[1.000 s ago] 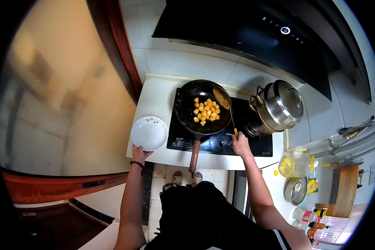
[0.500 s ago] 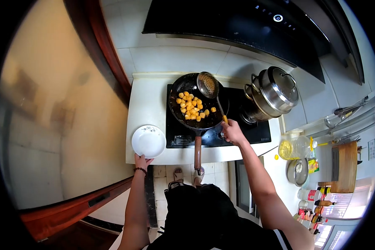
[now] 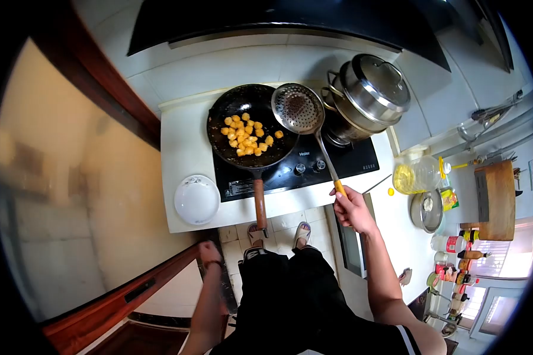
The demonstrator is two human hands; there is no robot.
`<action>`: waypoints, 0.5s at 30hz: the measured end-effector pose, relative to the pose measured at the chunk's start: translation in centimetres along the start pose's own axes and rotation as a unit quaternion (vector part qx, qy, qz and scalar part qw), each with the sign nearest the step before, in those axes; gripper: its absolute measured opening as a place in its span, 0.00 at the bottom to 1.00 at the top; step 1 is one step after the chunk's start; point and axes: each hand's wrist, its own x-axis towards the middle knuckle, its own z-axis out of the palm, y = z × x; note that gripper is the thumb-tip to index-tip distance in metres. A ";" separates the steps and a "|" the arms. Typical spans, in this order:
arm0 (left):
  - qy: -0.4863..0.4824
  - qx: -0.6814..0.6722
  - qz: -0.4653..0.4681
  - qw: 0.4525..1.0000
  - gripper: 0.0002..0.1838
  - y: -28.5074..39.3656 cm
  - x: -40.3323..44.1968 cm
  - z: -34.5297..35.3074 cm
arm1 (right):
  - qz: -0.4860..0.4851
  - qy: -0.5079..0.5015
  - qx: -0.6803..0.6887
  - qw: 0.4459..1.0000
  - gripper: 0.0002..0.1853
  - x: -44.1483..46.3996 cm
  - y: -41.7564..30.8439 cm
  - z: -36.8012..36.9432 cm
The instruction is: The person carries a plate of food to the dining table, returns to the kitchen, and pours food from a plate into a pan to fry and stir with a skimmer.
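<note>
A slotted metal skimmer (image 3: 299,109) is raised over the right rim of a black wok (image 3: 284,155), its perforated bowl holding no food. My right hand (image 3: 352,208) grips its yellow handle end. Golden-brown food pieces (image 3: 246,136) lie in the wok, whose wooden handle (image 3: 260,204) points toward me. On the counter's left part rests a white plate (image 3: 197,200). My left hand (image 3: 209,253) is off the plate, just below the counter edge; it is blurred and its fingers look curled, but I cannot make out how closed they are.
A lidded steel pot (image 3: 370,94) stands on the right of the black stove (image 3: 302,168). Above hangs a range hood (image 3: 278,18). Along the right counter are an oil jug (image 3: 417,176), a metal bowl (image 3: 426,211), a cutting board (image 3: 496,201) and several bottles.
The skimmer has come up from inside the wok to its right rim, with my right hand farther right and lower. My left hand has let go of the plate and moved down. The view has shifted.
</note>
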 end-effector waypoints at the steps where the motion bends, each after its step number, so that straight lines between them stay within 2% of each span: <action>1: -0.056 -0.001 0.082 0.995 0.11 -1.7 -2.9 1.9 | 0.003 0.003 0.007 1.000 0.10 -0.5 0.5 -0.9; 2: -0.100 -0.004 0.159 0.982 0.10 -0.6 -6.7 3.4 | -0.001 -0.007 0.004 1.000 0.10 -1.1 0.9 -1.8; 3: -0.143 -0.036 0.189 0.971 0.10 4.8 -12.0 3.1 | -0.005 -0.020 -0.001 1.000 0.10 -1.5 1.3 -2.7; 5: -0.329 -0.065 0.229 0.914 0.11 12.1 -16.7 5.7 | -0.003 -0.023 -0.002 1.000 0.10 -2.0 2.3 -4.5; 6: -0.279 -0.096 0.329 0.897 0.12 14.1 -18.4 8.9 | -0.011 -0.036 0.009 0.999 0.10 -1.9 2.9 -5.6; 7: -0.282 -0.024 0.358 0.890 0.08 20.7 -21.0 8.1 | -0.019 -0.049 0.020 0.998 0.10 -1.9 3.3 -6.7; 8: -0.187 -0.036 0.472 0.861 0.11 23.1 -21.2 11.3 | -0.007 -0.057 0.031 0.998 0.09 -1.8 3.2 -7.6; 9: -0.214 -0.034 0.429 0.877 0.17 26.0 -21.7 13.2 | -0.008 -0.066 0.035 0.997 0.09 -1.6 3.3 -8.5; 11: -0.093 0.016 0.516 0.851 0.21 32.1 -21.8 16.3 | -0.026 -0.071 0.013 0.997 0.10 -1.0 3.6 -10.4; 13: -0.071 0.146 0.510 0.844 0.24 36.7 -21.9 17.7 | -0.033 -0.091 0.013 0.995 0.10 -0.6 3.4 -12.4; 14: -0.065 0.155 0.507 0.846 0.24 37.5 -21.2 18.9 | -0.042 -0.098 0.019 0.994 0.10 -0.5 3.6 -13.3; 15: -0.058 0.244 0.505 0.826 0.23 37.7 -20.2 20.2 | -0.050 -0.104 0.026 0.993 0.09 -0.5 3.7 -14.1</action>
